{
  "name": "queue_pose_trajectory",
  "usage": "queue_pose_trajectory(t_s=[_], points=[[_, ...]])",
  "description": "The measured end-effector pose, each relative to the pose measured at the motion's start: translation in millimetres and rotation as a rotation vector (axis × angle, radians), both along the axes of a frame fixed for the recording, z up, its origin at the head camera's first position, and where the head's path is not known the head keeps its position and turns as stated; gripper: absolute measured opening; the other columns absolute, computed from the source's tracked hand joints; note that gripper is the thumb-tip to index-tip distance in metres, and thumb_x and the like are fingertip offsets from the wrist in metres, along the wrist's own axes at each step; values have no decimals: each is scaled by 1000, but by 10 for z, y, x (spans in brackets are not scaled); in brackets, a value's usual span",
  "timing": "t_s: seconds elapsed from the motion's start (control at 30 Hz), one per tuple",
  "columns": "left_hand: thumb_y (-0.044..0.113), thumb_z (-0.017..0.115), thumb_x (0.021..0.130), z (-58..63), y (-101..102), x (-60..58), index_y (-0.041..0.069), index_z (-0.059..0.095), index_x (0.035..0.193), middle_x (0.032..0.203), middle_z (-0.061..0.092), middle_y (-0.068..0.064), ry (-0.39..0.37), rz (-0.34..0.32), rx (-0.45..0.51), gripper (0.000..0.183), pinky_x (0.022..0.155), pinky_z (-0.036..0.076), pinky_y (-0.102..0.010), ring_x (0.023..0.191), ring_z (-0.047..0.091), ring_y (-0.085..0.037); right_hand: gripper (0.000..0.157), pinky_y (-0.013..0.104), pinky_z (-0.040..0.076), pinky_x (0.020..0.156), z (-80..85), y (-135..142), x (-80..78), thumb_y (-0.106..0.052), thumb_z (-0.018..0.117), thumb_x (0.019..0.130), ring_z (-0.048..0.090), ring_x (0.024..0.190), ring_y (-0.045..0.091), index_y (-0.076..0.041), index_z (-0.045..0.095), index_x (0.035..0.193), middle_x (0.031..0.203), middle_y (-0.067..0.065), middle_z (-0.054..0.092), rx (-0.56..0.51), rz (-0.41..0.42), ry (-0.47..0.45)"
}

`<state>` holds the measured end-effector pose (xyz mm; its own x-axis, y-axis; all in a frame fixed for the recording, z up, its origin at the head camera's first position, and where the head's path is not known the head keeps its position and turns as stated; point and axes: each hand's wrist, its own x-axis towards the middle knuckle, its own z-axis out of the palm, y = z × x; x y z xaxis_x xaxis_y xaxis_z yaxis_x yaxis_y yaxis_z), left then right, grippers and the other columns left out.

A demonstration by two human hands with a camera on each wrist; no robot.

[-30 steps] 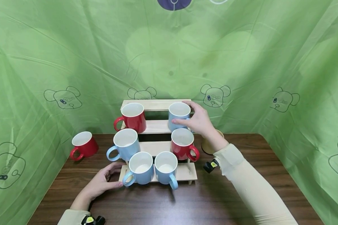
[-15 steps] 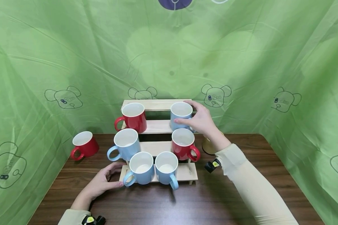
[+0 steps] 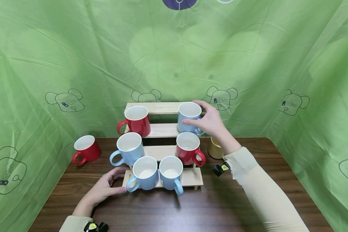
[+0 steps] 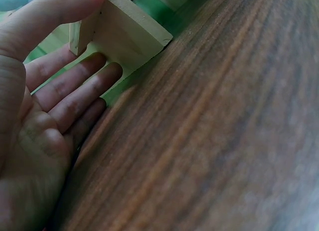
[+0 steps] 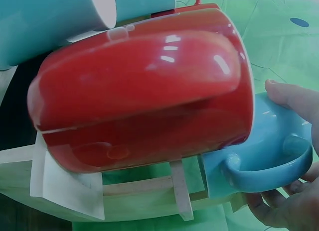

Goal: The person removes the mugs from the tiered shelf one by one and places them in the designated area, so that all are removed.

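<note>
My right hand (image 3: 210, 120) grips a light blue mug (image 3: 188, 112) at the upper right of a stepped wooden rack (image 3: 162, 130), thumb on its near side and fingers behind. In the right wrist view this blue mug (image 5: 269, 131) shows its handle between thumb and fingers. My left hand (image 3: 104, 187) holds the left end of the bottom shelf, thumb at its front corner and fingers along the side. In the left wrist view the pale end board (image 4: 124, 37) meets the fingertips. Just below the gripped mug, a red mug (image 3: 187, 148) sits on the rack.
Another red mug (image 3: 137, 120) and a blue mug (image 3: 130, 148) stand on the rack's left side. Two blue mugs (image 3: 145, 172) share the bottom shelf. On the wooden table (image 3: 191, 212), a red mug (image 3: 88, 149) is at left and a gold-coloured vessel (image 3: 214, 149) at right, partly behind my right wrist.
My right hand has shifted the light blue mug to the right along the upper part of the rack, and slightly up in the view. The left hand has stayed in place.
</note>
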<state>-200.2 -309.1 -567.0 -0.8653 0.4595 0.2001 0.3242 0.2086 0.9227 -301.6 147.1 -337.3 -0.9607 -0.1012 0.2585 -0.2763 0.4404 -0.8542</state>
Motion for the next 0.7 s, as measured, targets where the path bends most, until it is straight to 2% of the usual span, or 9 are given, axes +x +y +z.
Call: queue_pose_trajectory(t_s=[0.3, 0.7], points=[[-1, 85, 92, 2, -1, -1, 5, 56, 152, 145, 64, -19, -2, -3, 2, 67, 106, 52, -24, 126, 69, -21, 86, 45, 54, 94, 52, 28, 2, -33, 103, 75, 66, 118, 28, -16, 64, 150, 129, 8, 72, 12, -4, 33], [-1, 84, 92, 18, -4, 5, 5, 55, 152, 145, 64, -19, -10, 0, -6, 67, 106, 52, -24, 126, 69, -19, 86, 45, 54, 93, 129, 152, 25, -32, 103, 76, 64, 121, 28, -18, 63, 151, 132, 7, 70, -23, -32, 44]])
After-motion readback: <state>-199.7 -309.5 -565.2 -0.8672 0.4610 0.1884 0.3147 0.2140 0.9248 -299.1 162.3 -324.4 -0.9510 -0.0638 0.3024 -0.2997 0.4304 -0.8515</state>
